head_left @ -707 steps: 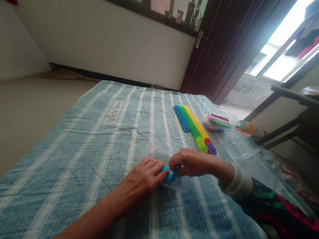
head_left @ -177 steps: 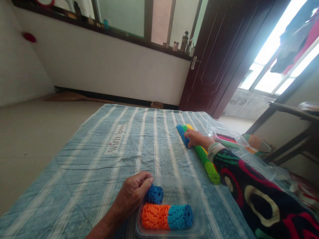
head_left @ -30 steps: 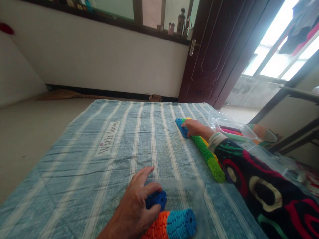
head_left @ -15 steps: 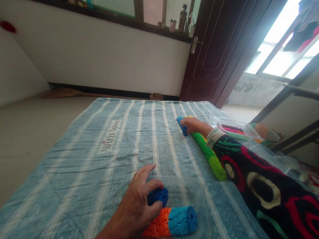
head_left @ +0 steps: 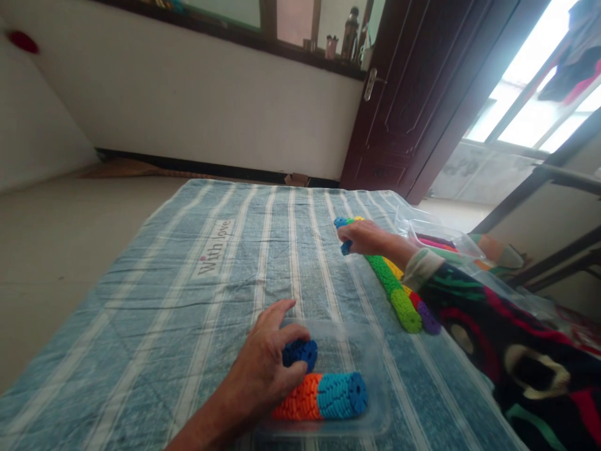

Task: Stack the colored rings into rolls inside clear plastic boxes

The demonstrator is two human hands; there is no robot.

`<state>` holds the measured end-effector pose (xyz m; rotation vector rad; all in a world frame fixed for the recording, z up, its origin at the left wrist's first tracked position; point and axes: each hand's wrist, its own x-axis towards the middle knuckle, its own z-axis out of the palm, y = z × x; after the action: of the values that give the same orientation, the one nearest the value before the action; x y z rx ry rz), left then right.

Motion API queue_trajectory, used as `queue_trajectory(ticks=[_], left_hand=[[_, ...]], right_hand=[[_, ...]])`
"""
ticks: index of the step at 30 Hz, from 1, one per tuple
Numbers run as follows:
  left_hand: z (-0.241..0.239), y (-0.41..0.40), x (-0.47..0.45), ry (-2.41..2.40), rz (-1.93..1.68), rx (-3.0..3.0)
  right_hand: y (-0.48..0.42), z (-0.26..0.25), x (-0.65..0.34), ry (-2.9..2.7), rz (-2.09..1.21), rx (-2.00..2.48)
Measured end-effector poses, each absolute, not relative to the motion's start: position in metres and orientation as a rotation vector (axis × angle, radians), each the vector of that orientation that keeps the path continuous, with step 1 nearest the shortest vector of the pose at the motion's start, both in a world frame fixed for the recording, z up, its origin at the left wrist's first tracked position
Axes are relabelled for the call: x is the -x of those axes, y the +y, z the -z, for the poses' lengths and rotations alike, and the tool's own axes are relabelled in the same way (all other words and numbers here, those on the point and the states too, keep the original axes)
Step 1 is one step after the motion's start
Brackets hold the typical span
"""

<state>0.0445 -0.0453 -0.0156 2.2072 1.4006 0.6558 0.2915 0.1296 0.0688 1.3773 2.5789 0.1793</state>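
Note:
My left hand reaches into a clear plastic box, thumb and index finger curled around a dark blue stack of notched discs. Just in front of it in the box lies an orange and light blue disc stack. Across the cloth, my right hand is closed on a blue disc stack, partly hidden by the fingers. This sits at the far end of a long green disc stack. Beside that runs a yellow, red and purple stack, partly covered by my sleeve.
A striped blue cloth covers the table. At its right edge stand clear plastic boxes, one with pink pieces inside. Beyond are a dark door, a pale wall and a ledge with a flask.
The view has shifted slightly. My right wrist and sleeve have moved a little right, showing more of the yellow, red and purple stack. My left hand keeps its grip in the box.

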Motion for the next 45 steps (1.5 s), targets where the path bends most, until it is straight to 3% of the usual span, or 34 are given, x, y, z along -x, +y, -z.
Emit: queue_trajectory(ticks=[3, 7, 17, 45], left_hand=[[0.012, -0.046, -0.047, 1.411, -0.630, -2.191], [-0.004, -0.047, -0.050, 1.427, -0.533, -2.148], [-0.013, -0.047, -0.052, 1.411, -0.479, -2.164], [-0.015, -0.046, -0.052, 1.376, -0.480, -2.164]], right_hand=[[0.086, -0.084, -0.287, 2.855, 0.056, -1.279], [0.021, -0.096, -0.276, 3.068, 0.382, -0.828], [-0.026, -0.055, -0.240, 2.958, -0.001, -0.474], [-0.054, -0.008, -0.261, 3.081, 0.245, -1.170]])
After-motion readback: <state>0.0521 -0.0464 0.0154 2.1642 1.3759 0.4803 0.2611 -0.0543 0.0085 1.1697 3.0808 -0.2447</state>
